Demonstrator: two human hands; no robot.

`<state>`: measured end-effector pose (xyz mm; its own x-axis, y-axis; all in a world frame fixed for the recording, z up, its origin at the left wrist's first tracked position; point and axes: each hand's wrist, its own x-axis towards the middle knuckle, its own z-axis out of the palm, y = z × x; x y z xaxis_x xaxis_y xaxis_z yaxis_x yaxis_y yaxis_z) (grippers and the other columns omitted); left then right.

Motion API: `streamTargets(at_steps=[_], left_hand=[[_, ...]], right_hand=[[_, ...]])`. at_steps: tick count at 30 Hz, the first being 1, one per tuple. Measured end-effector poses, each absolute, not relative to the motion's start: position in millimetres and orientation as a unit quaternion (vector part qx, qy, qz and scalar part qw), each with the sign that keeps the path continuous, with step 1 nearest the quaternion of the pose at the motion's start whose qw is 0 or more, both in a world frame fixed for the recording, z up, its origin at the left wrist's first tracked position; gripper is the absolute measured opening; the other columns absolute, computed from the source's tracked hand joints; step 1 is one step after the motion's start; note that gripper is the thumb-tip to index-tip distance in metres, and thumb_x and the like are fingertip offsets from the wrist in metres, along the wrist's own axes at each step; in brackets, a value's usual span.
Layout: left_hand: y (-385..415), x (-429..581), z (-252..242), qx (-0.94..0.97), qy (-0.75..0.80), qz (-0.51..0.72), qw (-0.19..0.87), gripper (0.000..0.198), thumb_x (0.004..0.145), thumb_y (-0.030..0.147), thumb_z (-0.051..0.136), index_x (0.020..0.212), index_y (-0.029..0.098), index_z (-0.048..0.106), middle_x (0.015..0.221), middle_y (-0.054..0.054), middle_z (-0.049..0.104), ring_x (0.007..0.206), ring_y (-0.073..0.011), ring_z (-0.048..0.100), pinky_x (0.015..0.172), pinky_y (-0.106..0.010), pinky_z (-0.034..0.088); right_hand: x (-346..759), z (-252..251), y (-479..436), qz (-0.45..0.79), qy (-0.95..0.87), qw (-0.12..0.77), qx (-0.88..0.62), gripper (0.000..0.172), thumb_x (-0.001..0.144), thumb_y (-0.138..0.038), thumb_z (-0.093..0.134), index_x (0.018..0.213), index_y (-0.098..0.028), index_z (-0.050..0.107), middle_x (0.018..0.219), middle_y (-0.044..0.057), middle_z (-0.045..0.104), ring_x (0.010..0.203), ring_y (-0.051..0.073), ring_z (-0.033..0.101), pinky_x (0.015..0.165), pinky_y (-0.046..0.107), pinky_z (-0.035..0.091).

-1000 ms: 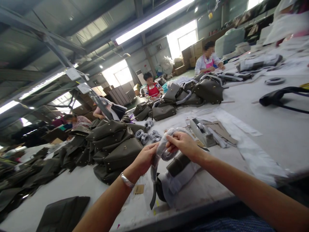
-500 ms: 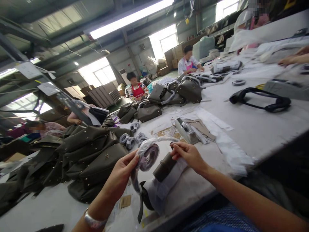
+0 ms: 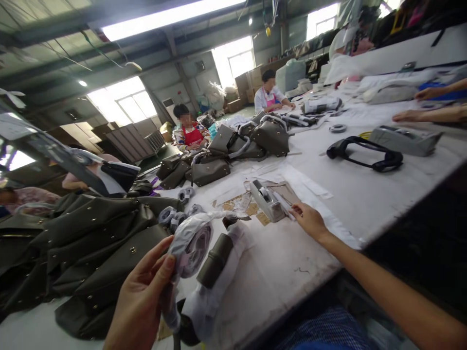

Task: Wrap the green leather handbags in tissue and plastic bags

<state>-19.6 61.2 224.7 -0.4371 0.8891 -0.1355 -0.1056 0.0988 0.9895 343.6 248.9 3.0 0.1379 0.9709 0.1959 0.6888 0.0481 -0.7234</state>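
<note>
My left hand (image 3: 146, 287) is closed on a coiled strap (image 3: 193, 248) wrapped in clear plastic, thumb in front. The strap's loose end arches over to the right. Beneath it on the table lies an olive bag handle (image 3: 215, 260), partly wrapped in white tissue (image 3: 222, 291). My right hand (image 3: 310, 221) reaches across the table, fingertips pinched at the end of a white paper strip (image 3: 282, 201). That strip lies beside a grey tape dispenser (image 3: 266, 199).
A heap of olive bags (image 3: 109, 257) covers the left side. Several wrapped coils (image 3: 171, 216) sit beyond my left hand. More bags (image 3: 251, 138), a black headband-like frame (image 3: 365, 153) and another dispenser (image 3: 404, 138) lie farther back. Co-workers sit around the table; a co-worker's hands (image 3: 408, 115) rest at right.
My right hand has left the strap's end and moved right to the paper strips beside the dispenser. My left hand still holds the coil. The whole view has shifted.
</note>
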Motion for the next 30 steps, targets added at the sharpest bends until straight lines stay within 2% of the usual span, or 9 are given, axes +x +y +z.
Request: streamTargets(at_steps=[3,6,9,13,16,19,24,27,30], left_hand=[[63.5,-13.9,213.8,0.329,0.611,0.572,0.437,0.074,0.058,0.039,0.092,0.126,0.025,0.064,0.092,-0.003,0.077,0.072,-0.0189,0.073,0.056,-0.019,0.059],[65.9,-7.6,204.4,0.315,0.612,0.579,0.437,0.075,0.057,0.041,0.092,0.126,0.025,0.064,0.096,-0.003,0.076,0.076,-0.0227,0.074,0.058,-0.024,0.061],[64.6,1.0,202.8,0.294,0.616,0.590,0.432,0.076,0.055,0.042,0.092,0.124,0.025,0.065,0.095,-0.003,0.077,0.078,-0.0250,0.074,0.059,-0.027,0.063],[60.1,14.8,209.0,0.304,0.624,0.592,0.410,0.071,0.056,0.046,0.091,0.119,0.025,0.067,0.091,-0.002,0.077,0.082,-0.0250,0.074,0.062,-0.026,0.063],[58.7,18.8,210.7,0.310,0.625,0.595,0.399,0.069,0.056,0.046,0.091,0.117,0.025,0.068,0.088,0.000,0.077,0.082,-0.0227,0.074,0.063,-0.022,0.062],[58.7,14.4,207.0,0.313,0.620,0.599,0.399,0.066,0.058,0.046,0.090,0.117,0.027,0.068,0.089,0.001,0.077,0.084,-0.0192,0.074,0.066,-0.017,0.060],[59.2,-0.1,196.6,0.333,0.614,0.580,0.419,0.072,0.062,0.044,0.089,0.126,0.026,0.063,0.095,-0.001,0.076,0.086,-0.0200,0.073,0.068,-0.019,0.060],[58.9,-5.1,192.5,0.341,0.610,0.576,0.424,0.073,0.064,0.045,0.088,0.130,0.026,0.061,0.098,-0.002,0.076,0.088,-0.0207,0.073,0.069,-0.020,0.060],[57.6,-6.5,191.4,0.345,0.605,0.574,0.431,0.072,0.066,0.045,0.087,0.131,0.027,0.060,0.100,-0.002,0.076,0.090,-0.0199,0.073,0.072,-0.020,0.060]], right_hand=[[355.8,-1.7,276.0,0.157,-0.629,0.303,-0.698,0.022,0.088,-0.025,0.061,0.105,-0.014,0.068,0.109,0.014,0.068,0.100,0.025,0.064,0.085,0.032,0.047],[362.8,-4.0,300.3,0.132,-0.623,0.248,-0.730,0.027,0.090,-0.020,0.058,0.113,-0.012,0.068,0.120,0.019,0.064,0.110,0.028,0.060,0.086,0.034,0.046],[369.7,-3.1,315.9,0.133,-0.619,0.194,-0.749,0.025,0.085,-0.025,0.066,0.107,-0.014,0.071,0.112,0.019,0.068,0.105,0.030,0.062,0.076,0.033,0.046],[377.6,0.6,323.8,0.149,-0.620,0.154,-0.755,0.021,0.081,-0.032,0.072,0.097,-0.019,0.074,0.095,0.010,0.074,0.090,0.026,0.067,0.064,0.029,0.042],[381.2,3.1,321.6,0.147,-0.633,0.156,-0.744,0.020,0.081,-0.034,0.070,0.097,-0.022,0.073,0.091,0.005,0.075,0.087,0.023,0.067,0.062,0.027,0.039],[383.4,4.5,314.9,0.140,-0.648,0.167,-0.729,0.020,0.085,-0.033,0.065,0.098,-0.022,0.074,0.092,0.006,0.075,0.088,0.021,0.067,0.064,0.026,0.040],[387.3,9.0,301.6,0.135,-0.662,0.184,-0.714,0.024,0.089,-0.031,0.055,0.087,-0.023,0.078,0.090,0.007,0.075,0.087,0.022,0.067,0.066,0.027,0.042],[389.4,14.9,294.4,0.133,-0.672,0.211,-0.698,0.027,0.091,-0.031,0.053,0.088,-0.025,0.079,0.104,0.006,0.074,0.094,0.022,0.066,0.072,0.027,0.044],[388.2,19.7,287.8,0.127,-0.673,0.244,-0.687,0.030,0.092,-0.029,0.051,0.104,-0.024,0.077,0.114,0.007,0.072,0.101,0.022,0.065,0.079,0.027,0.045]])
